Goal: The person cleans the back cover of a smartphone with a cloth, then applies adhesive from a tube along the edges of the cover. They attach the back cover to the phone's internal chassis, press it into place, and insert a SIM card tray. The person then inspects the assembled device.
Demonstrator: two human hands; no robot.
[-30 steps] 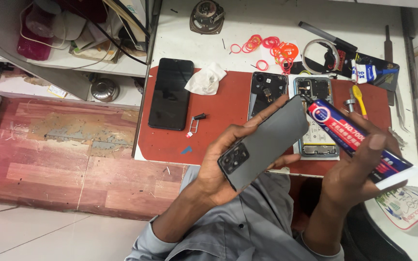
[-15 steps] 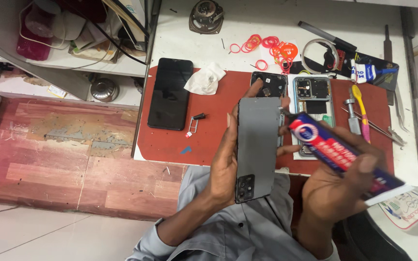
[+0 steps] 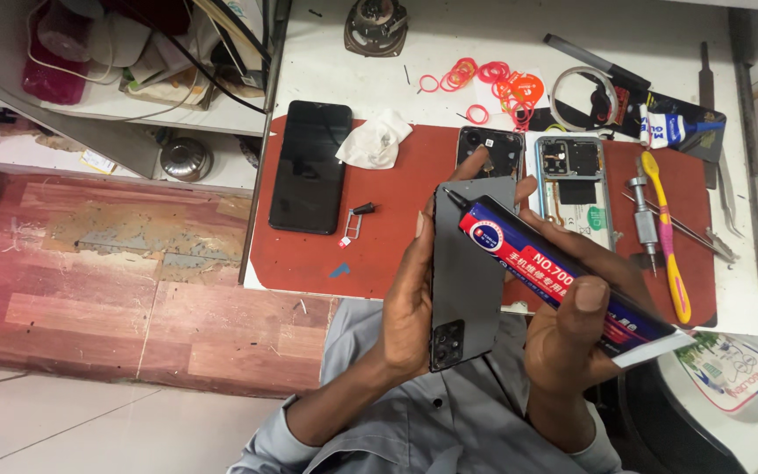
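Item: dark grey flat phone back cover (image 3: 469, 272), held upright above the red rectangular work mat (image 3: 396, 237). The left hand (image 3: 414, 303) clasped its left edge, fingers curled behind, camera cut-out lowest. The right hand (image 3: 576, 329) was wrapped tight around a red-and-blue adhesive tube (image 3: 563, 276), its black nozzle touching the cover's upper edge. A black smartphone (image 3: 311, 167) lay face-up on the mat, well apart.

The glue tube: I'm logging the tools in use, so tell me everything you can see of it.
The glue tube is a long, flattened soft tube, red and dark blue with white print, ending in a thin black nozzle. The right hand grips its rear half, thumb on top. It slants up-left, nozzle tip at the top edge of the grey phone back cover, which the left hand holds upright. Contact isn't clear.
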